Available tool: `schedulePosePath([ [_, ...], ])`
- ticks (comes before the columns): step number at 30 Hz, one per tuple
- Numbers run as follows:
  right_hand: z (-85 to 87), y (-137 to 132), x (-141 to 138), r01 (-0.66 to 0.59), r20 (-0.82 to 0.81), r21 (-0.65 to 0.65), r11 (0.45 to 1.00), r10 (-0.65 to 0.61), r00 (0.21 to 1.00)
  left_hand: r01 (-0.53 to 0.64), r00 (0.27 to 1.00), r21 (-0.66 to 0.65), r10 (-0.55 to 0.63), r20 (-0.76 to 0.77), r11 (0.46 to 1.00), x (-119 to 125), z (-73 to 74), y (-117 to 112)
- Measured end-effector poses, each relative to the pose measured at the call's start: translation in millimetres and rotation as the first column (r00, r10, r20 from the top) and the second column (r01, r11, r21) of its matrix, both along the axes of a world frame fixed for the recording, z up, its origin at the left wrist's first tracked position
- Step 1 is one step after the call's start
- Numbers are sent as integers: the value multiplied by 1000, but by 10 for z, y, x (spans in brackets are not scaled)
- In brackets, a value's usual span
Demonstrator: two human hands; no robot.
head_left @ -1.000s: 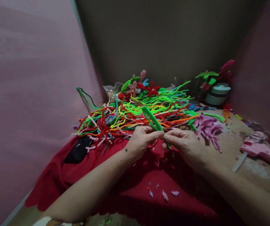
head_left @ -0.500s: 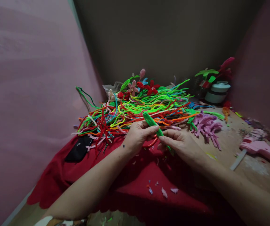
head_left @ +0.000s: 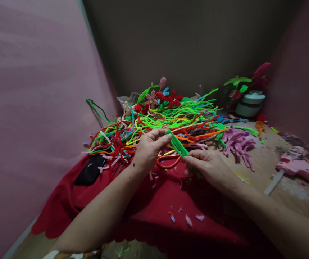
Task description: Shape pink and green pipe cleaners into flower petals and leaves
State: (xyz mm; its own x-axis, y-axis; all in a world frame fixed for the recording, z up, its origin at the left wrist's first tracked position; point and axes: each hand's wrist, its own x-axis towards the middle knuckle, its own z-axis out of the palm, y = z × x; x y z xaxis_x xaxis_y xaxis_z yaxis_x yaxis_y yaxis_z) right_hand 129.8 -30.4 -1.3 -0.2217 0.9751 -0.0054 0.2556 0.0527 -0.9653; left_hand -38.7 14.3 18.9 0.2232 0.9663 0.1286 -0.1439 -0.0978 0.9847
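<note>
A green strip of pipe cleaners, laid side by side, is stretched between my hands above the red cloth. My left hand pinches its upper left end between thumb and fingers. Farther down, my right hand grips the lower right part, and some green shows below those fingers. Under the strip lies a pair of scissors, its red handle loop showing between my hands while its blades are hidden. Just behind is a big heap of pipe cleaners in green, red, orange, yellow and other colours.
A black phone lies left on the red cloth, with small scraps at the front. To the right are a purple pipe cleaner bundle and a pink glue gun. Pipe cleaner flowers and a pale lidded jar stand behind.
My left hand has slid left and down to the strip's upper end, uncovering more of the strip and the scissors' red handle. My right hand has barely moved.
</note>
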Motion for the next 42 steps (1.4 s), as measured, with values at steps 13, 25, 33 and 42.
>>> schedulePosePath([
  [13, -39, -12, -2, -39, 184, 98, 994, 21, 983, -110, 950, 227, 170, -261, 968, -90, 98, 34],
  [25, -94, 10, 26, -106, 350, 175, 979, 39, 936, 146, 796, 303, 70, -601, 942, -225, 155, 101],
  [33, -128, 18, 31, -123, 359, 146, 982, 63, 931, 232, 684, 343, 98, -723, 910, -319, 131, 129],
  [42, 42, -30, -1, -169, 128, -165, 972, 191, 973, 95, 864, 198, 18, -503, 975, -203, 137, 92],
])
